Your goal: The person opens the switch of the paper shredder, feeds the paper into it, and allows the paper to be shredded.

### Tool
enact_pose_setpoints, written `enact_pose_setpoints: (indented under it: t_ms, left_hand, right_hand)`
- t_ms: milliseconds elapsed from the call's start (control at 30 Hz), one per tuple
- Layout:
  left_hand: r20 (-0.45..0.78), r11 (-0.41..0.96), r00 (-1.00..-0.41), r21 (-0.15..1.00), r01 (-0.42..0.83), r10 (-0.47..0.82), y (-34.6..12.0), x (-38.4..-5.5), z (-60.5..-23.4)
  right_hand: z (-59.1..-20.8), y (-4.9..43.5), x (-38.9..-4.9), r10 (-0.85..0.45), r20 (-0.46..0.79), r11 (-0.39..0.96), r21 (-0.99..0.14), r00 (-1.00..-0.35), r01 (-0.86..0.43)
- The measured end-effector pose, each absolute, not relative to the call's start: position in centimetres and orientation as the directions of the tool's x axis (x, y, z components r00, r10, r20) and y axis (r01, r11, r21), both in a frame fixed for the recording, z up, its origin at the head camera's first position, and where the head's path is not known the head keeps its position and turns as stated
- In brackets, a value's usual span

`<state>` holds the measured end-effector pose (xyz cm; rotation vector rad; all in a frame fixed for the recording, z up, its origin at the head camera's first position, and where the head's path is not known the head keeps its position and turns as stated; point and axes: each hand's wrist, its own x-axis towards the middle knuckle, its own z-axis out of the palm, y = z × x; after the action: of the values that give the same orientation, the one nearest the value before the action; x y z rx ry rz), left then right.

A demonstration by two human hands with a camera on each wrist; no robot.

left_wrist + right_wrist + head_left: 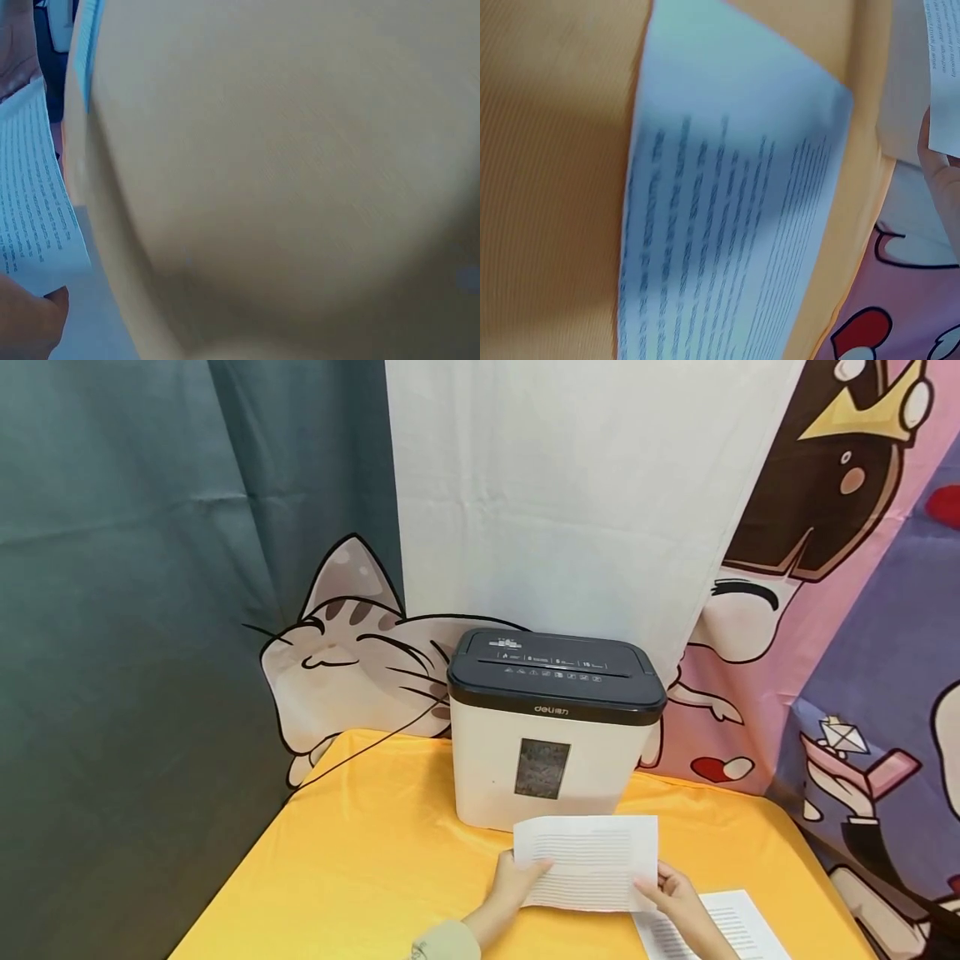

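Note:
A printed sheet of paper (585, 864) is held up above the yellow-covered table, in front of a paper shredder (487, 760). My left hand (516, 883) pinches its left edge, with the thumb on the printed face. On the right edge, my right hand (675, 897) pinches the same sheet between thumb and fingers. Under my right hand, another printed sheet (738, 922) lies on the cloth; it fills much of the right wrist view. The left wrist view catches the held sheet (34, 195) at its left side, with a thumb (56, 307) on it.
The shredder has a white bin and a dark lid (555, 672) with a narrow slot along its top. A thin black cord (367, 747) runs from it to the left over the table's edge. Printed curtains (330, 668) hang behind the yellow cloth (360, 860).

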<state>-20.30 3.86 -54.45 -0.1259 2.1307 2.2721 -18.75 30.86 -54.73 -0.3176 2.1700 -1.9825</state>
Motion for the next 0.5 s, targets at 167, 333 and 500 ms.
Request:
enact_pose_setpoints:
  t_ms: [167, 333, 500]
  left_hand:
    - [-0.06, -0.057, -0.998, 0.996, -0.062, 0.036, 1.9, -20.3, -54.4]
    - [-0.032, -0.04, -0.992, 0.999, -0.037, 0.124, 0.4, -20.4, -54.0]
    - [-0.001, -0.027, -0.982, 1.0, -0.006, 0.191, -0.4, -20.3, -53.3]
  right_hand:
    - [-54.3, 30.0, -18.5, -0.302, -0.119, 0.16, -0.984, -0.946, 0.073]
    - [-54.1, 29.2, -18.7, -0.368, -0.089, 0.15, -0.988, -0.925, 0.036]
    - [-53.7, 28.4, -18.8, -0.431, -0.06, 0.146, -0.989, -0.9, -0.005]
